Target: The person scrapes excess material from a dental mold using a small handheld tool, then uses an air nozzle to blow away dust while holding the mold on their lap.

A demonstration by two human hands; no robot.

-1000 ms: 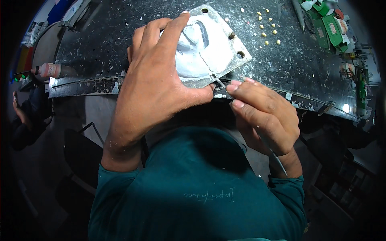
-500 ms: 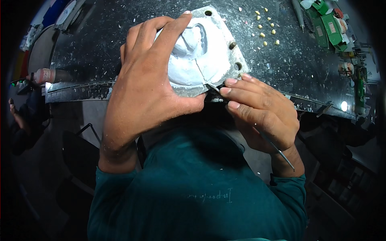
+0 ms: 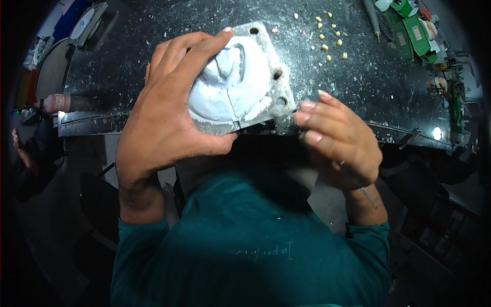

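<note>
A metal dental flask half [image 3: 287, 92] filled with white plaster [image 3: 253, 77] is at the near edge of the dark bench, slightly tilted. The plaster has a horseshoe-shaped raised outline, and a thin dark crack or groove runs from it toward the near rim. My left hand [image 3: 163, 110] grips the flask from the left, with fingers over the far side and the thumb along the near edge. To the right, my right hand [image 3: 342, 135] is closed around a thin metal carving tool [image 3: 367, 196]. Its handle end sticks out by the wrist; the working tip is blurred near the fingertips, apart from the plaster.
Several small yellowish denture teeth [image 3: 325, 47] lie on the dark, speckled bench [image 3: 117, 56]. At the far right are green boxes [image 3: 420, 38] and a grey handpiece [image 3: 372, 19]. A pinkish bottle [image 3: 57, 103] stands at the left. Another person's hand [image 3: 16, 139] shows at the left rim.
My left hand has shifted left and a little nearer with the flask, turning it. My right hand has drawn the tool tip away from the plaster's near rim.
</note>
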